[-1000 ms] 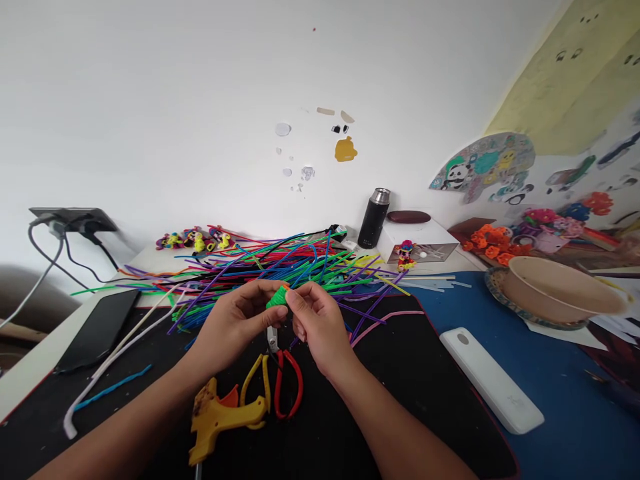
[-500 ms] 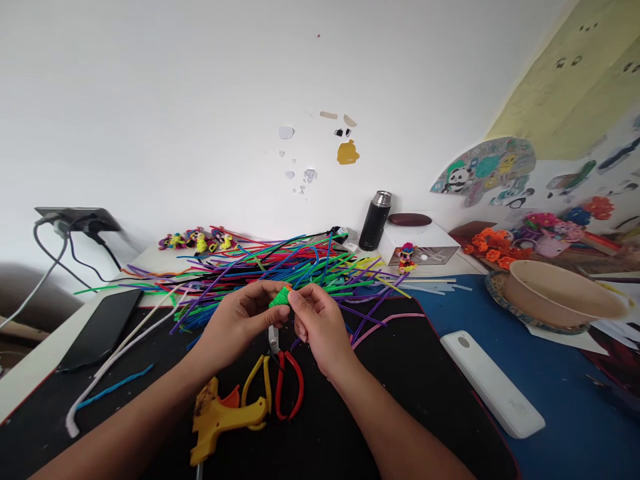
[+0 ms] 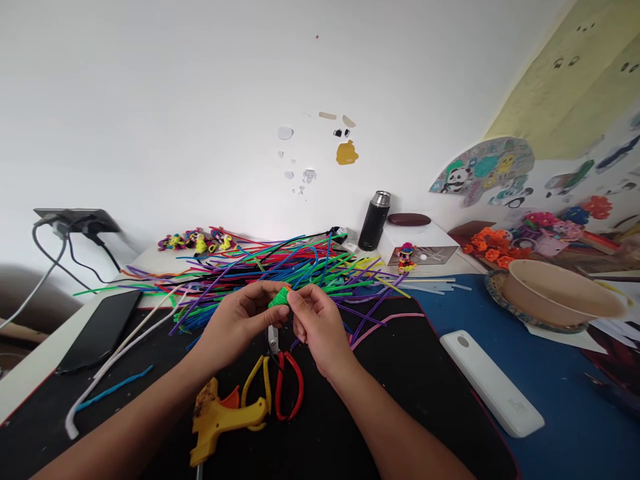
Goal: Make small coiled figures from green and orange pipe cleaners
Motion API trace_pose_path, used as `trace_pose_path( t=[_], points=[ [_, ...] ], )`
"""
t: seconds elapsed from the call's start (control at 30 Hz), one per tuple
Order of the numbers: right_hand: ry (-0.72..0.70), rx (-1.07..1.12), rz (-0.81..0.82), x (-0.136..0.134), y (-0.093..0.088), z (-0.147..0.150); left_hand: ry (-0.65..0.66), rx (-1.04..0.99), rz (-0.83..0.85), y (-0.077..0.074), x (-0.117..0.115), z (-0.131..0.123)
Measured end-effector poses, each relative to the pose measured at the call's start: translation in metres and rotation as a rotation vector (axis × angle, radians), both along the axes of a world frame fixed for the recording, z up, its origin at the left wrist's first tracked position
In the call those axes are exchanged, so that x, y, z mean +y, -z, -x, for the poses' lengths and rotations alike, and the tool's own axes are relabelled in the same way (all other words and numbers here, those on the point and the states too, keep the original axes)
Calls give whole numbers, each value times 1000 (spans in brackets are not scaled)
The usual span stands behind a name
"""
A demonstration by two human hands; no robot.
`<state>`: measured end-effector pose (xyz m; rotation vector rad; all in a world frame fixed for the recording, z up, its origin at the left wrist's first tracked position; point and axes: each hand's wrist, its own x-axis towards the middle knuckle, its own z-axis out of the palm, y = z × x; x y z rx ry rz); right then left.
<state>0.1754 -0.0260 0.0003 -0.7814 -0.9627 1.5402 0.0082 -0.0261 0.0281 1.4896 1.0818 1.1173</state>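
Observation:
A small green coiled piece [image 3: 279, 297] with a bit of orange at its top is pinched between both hands; it looks like wound pipe cleaner. My left hand [image 3: 246, 321] grips its left side between thumb and fingers. From the right, my right hand [image 3: 317, 327] pinches the orange end, and its fingertips hide part of it. Just below the hands lie scissors or pliers [image 3: 273, 340] with one yellow and one red handle. A yellow glue gun [image 3: 225, 417] rests nearer to me. Behind the hands spreads a heap of coloured pipe cleaners [image 3: 280, 263].
Left on the black mat [image 3: 330, 440] are a black phone [image 3: 103, 330], white pipe cleaners [image 3: 117, 353] and a blue twisted one [image 3: 116, 388]. To the right are a white power bank [image 3: 493, 383], a beige bowl [image 3: 565, 287], a black flask [image 3: 375, 223] and a small figure [image 3: 406, 257].
The view has shifted very slightly. Both hands keep their hold on the green piece, almost unmoved.

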Motion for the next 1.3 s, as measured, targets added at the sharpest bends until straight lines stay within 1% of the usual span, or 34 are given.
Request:
trace_pose_path(
  t=[0.6,0.87,1.03,1.3],
  points=[
    [4,4,8,1,3,1,-1,-56,77,-3,1,0],
    [-3,16,11,0,5,2,11,-77,110,4,4,4],
    [-11,8,5,0,5,2,43,-156,154,7,4,5],
    [-32,25,7,0,3,1,48,-278,225,3,5,0]
  ],
)
